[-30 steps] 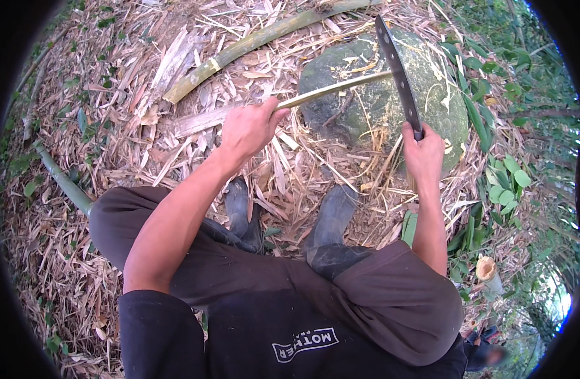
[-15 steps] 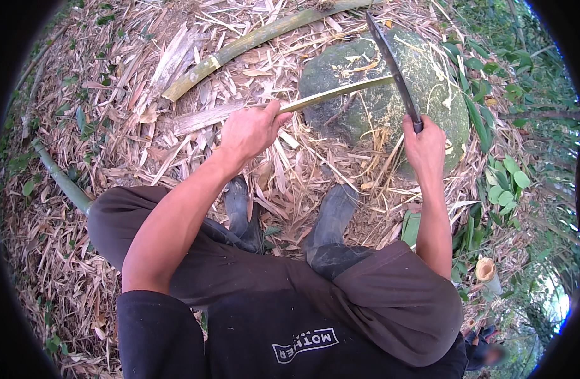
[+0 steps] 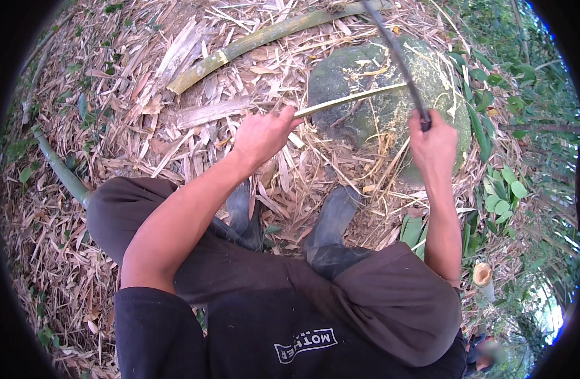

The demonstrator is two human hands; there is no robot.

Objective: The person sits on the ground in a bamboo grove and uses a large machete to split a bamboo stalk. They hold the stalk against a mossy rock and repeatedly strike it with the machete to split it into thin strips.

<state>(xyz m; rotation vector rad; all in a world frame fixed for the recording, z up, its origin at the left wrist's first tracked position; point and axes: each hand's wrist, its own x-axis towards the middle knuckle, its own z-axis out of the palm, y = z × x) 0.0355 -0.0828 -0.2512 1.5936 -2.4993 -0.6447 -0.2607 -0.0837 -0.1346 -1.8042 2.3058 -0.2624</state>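
Note:
My left hand (image 3: 263, 136) is closed round the near end of a thin split bamboo strip (image 3: 353, 98). The strip slants up to the right, across a mossy, greenish rock (image 3: 334, 74) strewn with pale shavings. My right hand (image 3: 434, 142) grips the dark handle of a machete (image 3: 397, 54), its long blade pointing away from me and leaning left. The blade's far end runs past the top of the picture. In this view the strip's far tip appears right beside the blade; whether the two touch I cannot tell.
A bamboo pole (image 3: 258, 44) lies on the dry leaf litter beyond the left hand. Another green pole (image 3: 61, 169) is by my left knee. A cut bamboo stump (image 3: 482, 275) stands at the right, near leafy plants (image 3: 506, 192). My dark boots (image 3: 334, 218) rest before the rock.
My right hand and the machete have shifted slightly right and nearer to me. My left hand has moved a little right with the strip.

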